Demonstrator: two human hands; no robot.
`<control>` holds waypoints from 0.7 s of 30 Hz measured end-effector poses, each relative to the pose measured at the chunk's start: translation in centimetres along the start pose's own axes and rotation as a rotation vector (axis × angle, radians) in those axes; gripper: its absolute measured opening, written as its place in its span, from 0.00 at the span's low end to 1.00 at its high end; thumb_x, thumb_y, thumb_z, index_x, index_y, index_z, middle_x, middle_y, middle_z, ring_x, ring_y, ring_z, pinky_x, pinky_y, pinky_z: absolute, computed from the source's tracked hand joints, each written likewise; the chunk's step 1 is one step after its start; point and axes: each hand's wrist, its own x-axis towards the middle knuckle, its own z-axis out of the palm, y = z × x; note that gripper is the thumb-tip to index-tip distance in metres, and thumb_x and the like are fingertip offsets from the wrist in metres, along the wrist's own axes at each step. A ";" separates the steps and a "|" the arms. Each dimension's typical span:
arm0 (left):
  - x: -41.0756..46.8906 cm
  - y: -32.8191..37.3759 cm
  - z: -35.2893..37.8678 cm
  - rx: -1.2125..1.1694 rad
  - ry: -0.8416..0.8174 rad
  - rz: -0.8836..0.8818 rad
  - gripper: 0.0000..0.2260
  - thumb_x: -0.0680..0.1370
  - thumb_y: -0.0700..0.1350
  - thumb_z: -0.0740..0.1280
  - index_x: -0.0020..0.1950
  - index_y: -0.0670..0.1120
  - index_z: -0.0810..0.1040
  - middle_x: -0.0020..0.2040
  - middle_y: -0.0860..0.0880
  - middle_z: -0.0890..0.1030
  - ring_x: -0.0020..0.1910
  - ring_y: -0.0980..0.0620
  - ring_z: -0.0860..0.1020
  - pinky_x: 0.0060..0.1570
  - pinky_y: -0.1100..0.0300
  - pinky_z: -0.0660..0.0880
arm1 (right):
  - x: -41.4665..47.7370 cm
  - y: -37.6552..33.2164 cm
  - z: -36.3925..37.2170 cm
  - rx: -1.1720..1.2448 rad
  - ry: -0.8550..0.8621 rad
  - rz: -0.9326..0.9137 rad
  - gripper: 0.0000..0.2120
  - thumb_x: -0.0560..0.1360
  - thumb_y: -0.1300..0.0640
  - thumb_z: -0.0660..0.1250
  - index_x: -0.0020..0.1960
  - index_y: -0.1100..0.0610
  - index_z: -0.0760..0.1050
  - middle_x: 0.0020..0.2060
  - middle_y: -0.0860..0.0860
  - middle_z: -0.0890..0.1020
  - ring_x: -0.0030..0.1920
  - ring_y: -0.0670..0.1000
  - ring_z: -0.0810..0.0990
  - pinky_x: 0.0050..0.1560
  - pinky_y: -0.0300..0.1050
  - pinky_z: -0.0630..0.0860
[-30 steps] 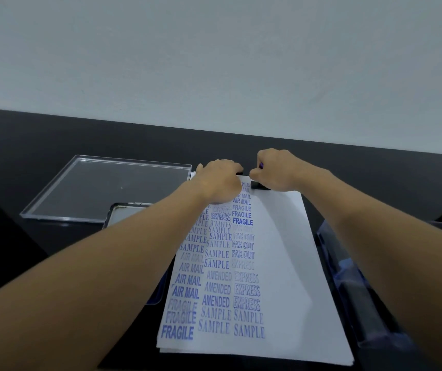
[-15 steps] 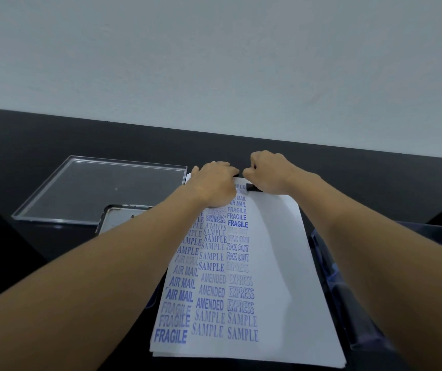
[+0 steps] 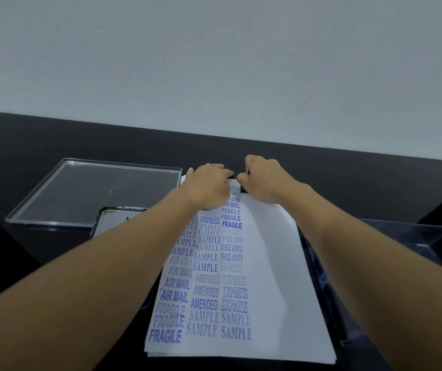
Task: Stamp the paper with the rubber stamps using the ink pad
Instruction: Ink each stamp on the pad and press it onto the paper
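Paper [image 3: 270, 263] with blue prints lies on the table [image 3: 54, 137]. Right hand [image 3: 262, 180] curls around a dark stamp [image 3: 243, 189] at its far edge. Left hand [image 3: 206, 186] rests flat on the paper beside it.

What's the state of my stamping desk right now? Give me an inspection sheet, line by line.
Surface: black table, glossy.
Job's things: paper in a stack, its left part filled with blue stamped words, its right part blank; rubber stamp at the paper's top edge, mostly hidden; metal tin, possibly the ink pad, left of the paper and partly behind the forearm.
Clutter: clear tray far left; clear box right of the paper.
Hands: left hand rests on the paper's top, fingers hidden; right hand grips the rubber stamp.
Cables: nothing seen.
Surroundings: plain pale wall.
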 end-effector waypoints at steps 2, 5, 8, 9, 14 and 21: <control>0.1 -0.1 0.0 0.012 -0.005 -0.002 0.22 0.83 0.44 0.54 0.77 0.52 0.66 0.79 0.50 0.63 0.77 0.46 0.60 0.74 0.36 0.53 | -0.2 0.0 0.2 0.009 0.011 -0.003 0.11 0.79 0.53 0.59 0.40 0.54 0.62 0.39 0.54 0.73 0.36 0.52 0.69 0.33 0.47 0.64; 0.2 -0.2 0.2 0.009 -0.008 0.001 0.21 0.84 0.45 0.54 0.78 0.52 0.65 0.79 0.49 0.62 0.78 0.46 0.59 0.74 0.36 0.52 | -0.2 0.0 0.0 0.011 0.007 -0.005 0.11 0.80 0.53 0.59 0.40 0.54 0.62 0.39 0.54 0.73 0.35 0.51 0.69 0.32 0.46 0.64; 0.3 -0.3 0.3 0.008 -0.001 0.004 0.21 0.83 0.45 0.54 0.76 0.53 0.68 0.76 0.49 0.67 0.75 0.45 0.63 0.74 0.34 0.55 | 0.1 -0.2 -0.4 -0.009 -0.020 -0.012 0.12 0.80 0.53 0.60 0.40 0.54 0.63 0.39 0.53 0.73 0.35 0.51 0.69 0.33 0.45 0.63; 0.3 -0.3 0.3 0.006 0.001 0.006 0.20 0.82 0.44 0.54 0.74 0.53 0.70 0.74 0.49 0.69 0.73 0.45 0.65 0.73 0.34 0.57 | 0.3 -0.3 -0.5 -0.016 -0.030 -0.014 0.12 0.80 0.53 0.60 0.40 0.54 0.63 0.39 0.53 0.72 0.36 0.50 0.68 0.33 0.44 0.63; -0.1 0.0 0.0 0.002 0.017 0.023 0.17 0.81 0.43 0.55 0.66 0.52 0.76 0.56 0.52 0.73 0.65 0.45 0.71 0.69 0.36 0.62 | 0.8 -0.5 -0.8 -0.021 -0.045 -0.006 0.12 0.80 0.52 0.60 0.40 0.54 0.64 0.38 0.52 0.73 0.36 0.50 0.70 0.33 0.45 0.64; 0.1 -0.2 0.1 0.018 0.011 0.009 0.20 0.82 0.44 0.54 0.73 0.53 0.71 0.72 0.48 0.70 0.72 0.44 0.67 0.71 0.35 0.59 | 0.5 -0.7 -0.6 -0.021 -0.030 -0.001 0.12 0.80 0.52 0.60 0.40 0.54 0.64 0.38 0.52 0.73 0.35 0.50 0.69 0.33 0.44 0.63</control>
